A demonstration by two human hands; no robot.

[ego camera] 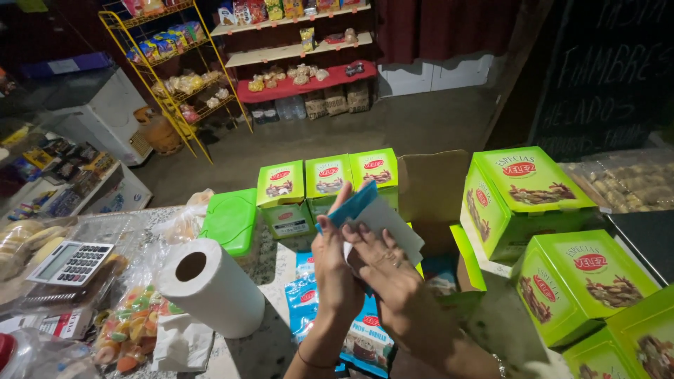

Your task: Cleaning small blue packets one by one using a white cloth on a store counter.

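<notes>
Above the worktop, my 2 hands meet at frame centre. Left hand: fingers curled shut around the near edge of a thin stack of sachets, blue and white, held upright and fanned a little at the top. Right hand: fingers pressed flat against the front of the same stack, thumb behind; a ring shows on 1 finger.

Directly below the hands, more blue sachets lie flat on the worktop. Behind the stack, 3 small green boxes stand in a row, touching side to side, with an open brown carton just right of them. Further right, 4 larger green boxes are piled together, near the hands but apart from them.

Left of the hands: paper roll lying on its side, green wipes pack behind it, bag of coloured sweets touching the roll, calculator further left.
</notes>
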